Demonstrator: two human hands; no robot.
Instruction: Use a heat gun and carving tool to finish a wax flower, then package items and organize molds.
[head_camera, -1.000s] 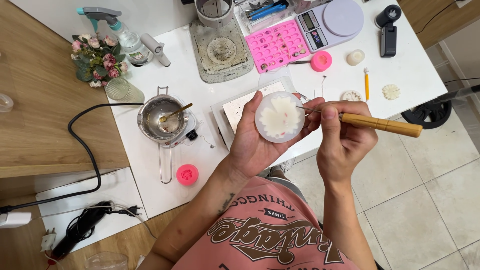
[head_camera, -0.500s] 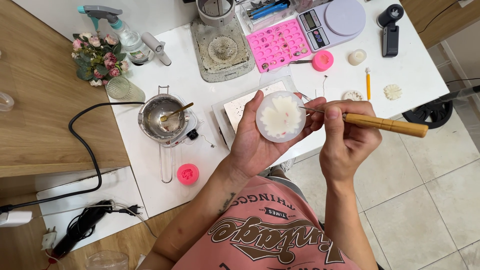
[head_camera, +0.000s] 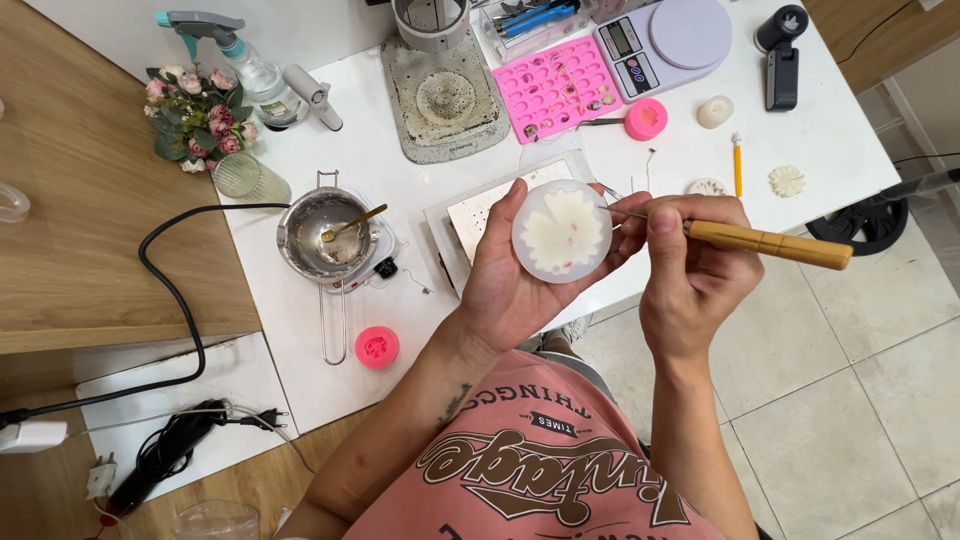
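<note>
A: Holding confirmed on both sides. A round white mould (head_camera: 561, 231) is cupped in the left hand (head_camera: 520, 275), grip closed around its rim, face up, held above the table (head_camera: 400, 180) edge.

B: Right side?

A: A wooden-handled tool (head_camera: 768, 243) is pinched in the right hand (head_camera: 695, 270), grip tight on the handle. Its thin metal tip is laid across the mould's right rim.

B: What is seen inside the mould?

A: Pale wax in a flower shape, with small red specks.

B: Surroundings?

A: A metal plate (head_camera: 480, 210) is just behind the mould. A steel melting pot (head_camera: 325, 240) with a spoon is set to the left, a small pink mould (head_camera: 377, 346) near it. A pink tray mould (head_camera: 560, 87) and a scale (head_camera: 665, 40) are placed further back.
</note>
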